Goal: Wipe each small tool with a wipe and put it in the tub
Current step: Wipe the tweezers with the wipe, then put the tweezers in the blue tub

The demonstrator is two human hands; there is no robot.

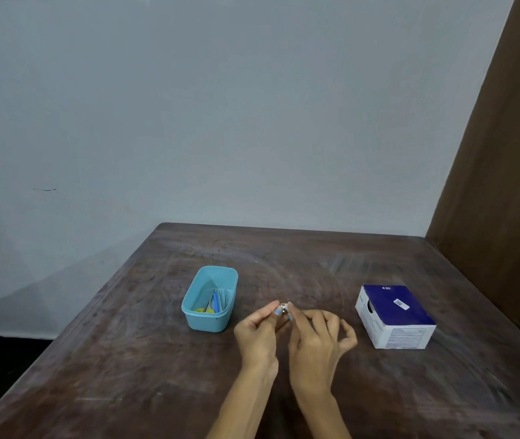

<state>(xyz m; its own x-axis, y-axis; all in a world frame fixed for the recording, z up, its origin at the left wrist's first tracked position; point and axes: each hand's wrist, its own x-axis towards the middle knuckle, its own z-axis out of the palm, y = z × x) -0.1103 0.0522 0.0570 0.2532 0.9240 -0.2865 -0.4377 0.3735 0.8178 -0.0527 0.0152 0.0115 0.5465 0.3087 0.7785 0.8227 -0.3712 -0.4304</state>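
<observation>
My left hand (260,334) and my right hand (318,335) meet above the middle of the table, both pinching one tiny whitish packet (284,308) between thumb and fingertips. It is too small to tell whether it is a wipe sachet or a tool. To their left stands the light blue tub (208,321). Inside it lie a blue-handled tool (216,301), a thin metal tool and something yellow (202,310).
A blue and white cardboard box (394,315) sits on the right of the dark wooden table (125,359). A brown panel (505,185) rises along the table's right side and a pale wall stands behind its far edge.
</observation>
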